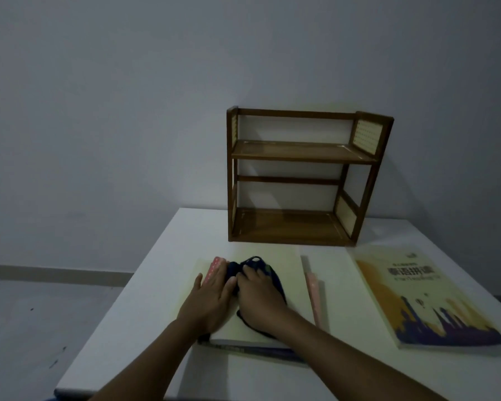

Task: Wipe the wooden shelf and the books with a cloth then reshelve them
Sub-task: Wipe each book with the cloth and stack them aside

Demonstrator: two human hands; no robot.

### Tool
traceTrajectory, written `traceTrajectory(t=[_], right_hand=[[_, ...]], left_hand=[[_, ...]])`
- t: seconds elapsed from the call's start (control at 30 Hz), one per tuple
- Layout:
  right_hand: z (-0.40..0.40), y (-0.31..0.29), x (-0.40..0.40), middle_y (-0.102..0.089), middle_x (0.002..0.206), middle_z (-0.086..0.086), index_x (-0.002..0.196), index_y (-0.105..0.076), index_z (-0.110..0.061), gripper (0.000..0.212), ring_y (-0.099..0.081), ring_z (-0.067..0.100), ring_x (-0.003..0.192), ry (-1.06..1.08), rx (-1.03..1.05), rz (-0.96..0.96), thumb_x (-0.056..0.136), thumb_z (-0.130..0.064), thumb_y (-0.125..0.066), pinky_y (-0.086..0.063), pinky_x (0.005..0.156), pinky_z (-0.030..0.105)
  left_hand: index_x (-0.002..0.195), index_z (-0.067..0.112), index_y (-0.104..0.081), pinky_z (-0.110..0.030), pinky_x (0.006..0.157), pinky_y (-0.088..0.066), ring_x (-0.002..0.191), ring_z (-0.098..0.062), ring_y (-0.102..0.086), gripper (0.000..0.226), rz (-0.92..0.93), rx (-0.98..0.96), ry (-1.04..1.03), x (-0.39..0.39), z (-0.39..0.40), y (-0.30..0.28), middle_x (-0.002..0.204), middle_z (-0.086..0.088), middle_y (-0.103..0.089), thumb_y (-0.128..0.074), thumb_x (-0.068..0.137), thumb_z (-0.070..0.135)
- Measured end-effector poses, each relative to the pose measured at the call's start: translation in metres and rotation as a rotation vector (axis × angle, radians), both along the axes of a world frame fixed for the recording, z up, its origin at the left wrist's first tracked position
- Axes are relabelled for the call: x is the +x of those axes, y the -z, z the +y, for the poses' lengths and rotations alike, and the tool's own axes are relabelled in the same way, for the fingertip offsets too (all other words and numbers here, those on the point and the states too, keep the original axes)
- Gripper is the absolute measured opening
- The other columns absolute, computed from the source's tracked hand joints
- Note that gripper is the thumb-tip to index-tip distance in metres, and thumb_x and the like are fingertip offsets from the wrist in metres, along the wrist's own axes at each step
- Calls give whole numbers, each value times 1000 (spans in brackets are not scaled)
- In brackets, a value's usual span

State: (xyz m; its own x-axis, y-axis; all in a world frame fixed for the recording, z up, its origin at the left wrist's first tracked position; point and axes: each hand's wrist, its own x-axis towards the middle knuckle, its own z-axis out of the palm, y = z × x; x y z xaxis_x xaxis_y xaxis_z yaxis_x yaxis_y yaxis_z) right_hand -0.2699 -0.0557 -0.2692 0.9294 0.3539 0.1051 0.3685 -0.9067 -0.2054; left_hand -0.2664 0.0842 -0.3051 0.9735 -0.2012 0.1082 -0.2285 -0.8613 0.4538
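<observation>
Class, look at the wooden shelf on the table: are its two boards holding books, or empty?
Empty. Both boards of the wooden shelf are bare; the yellow-covered book and the pale book lie flat on the table in front.
</observation>
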Motion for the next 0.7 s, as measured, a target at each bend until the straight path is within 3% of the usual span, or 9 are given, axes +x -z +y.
traceTrajectory(t=[0.23, 0.4, 0.5, 0.6, 0.7], right_hand=[[-21, 5, 62, -44, 138, 7, 123, -55, -8, 40, -41, 29, 129, 43, -15, 60, 87, -23, -63, -37, 107, 39], [-77, -4, 86, -39, 145, 9, 136, -45, -10, 37, -47, 29, 124, 259, 15, 111, 100, -17, -43, -42, 104, 39], [-76, -3, 62, -42, 142, 10, 133, -47, -9, 38, -47, 28, 123, 266, 63, 118, 96, -16, -50, -42, 102, 36], [-54, -1, 16, -44, 137, 9, 126, -51, -10, 43, -44, 29, 122, 128, 33, 22, 85, -18, -63, -37, 103, 37], [-17, 3, -30, -33, 148, 8, 140, -40, -10, 59, -32, 31, 133, 31, 53, 8, 86, -10, -61, -30, 113, 41]], left_hand=[[153, 27, 7, -36, 118, 15, 147, -5, 7, 107, 36, 2, -45, 1, -1, 4, 161, 7, 7, 23, 63, 83], [152, 24, 12, -42, 117, 16, 145, -5, 18, 106, -4, 61, -64, 3, -1, 4, 160, 7, 15, 26, 64, 82], [152, 24, 12, -43, 118, 15, 145, -5, 17, 104, -16, 55, -77, 3, -1, 6, 160, 8, 15, 25, 66, 80], [153, 24, 10, -42, 117, 16, 144, -4, 18, 105, -13, 30, -67, 5, 1, 8, 160, 8, 14, 25, 66, 81], [154, 24, 6, -44, 117, 15, 142, -5, 22, 105, -18, 65, -46, 1, 1, 5, 159, 5, 17, 26, 67, 78]])
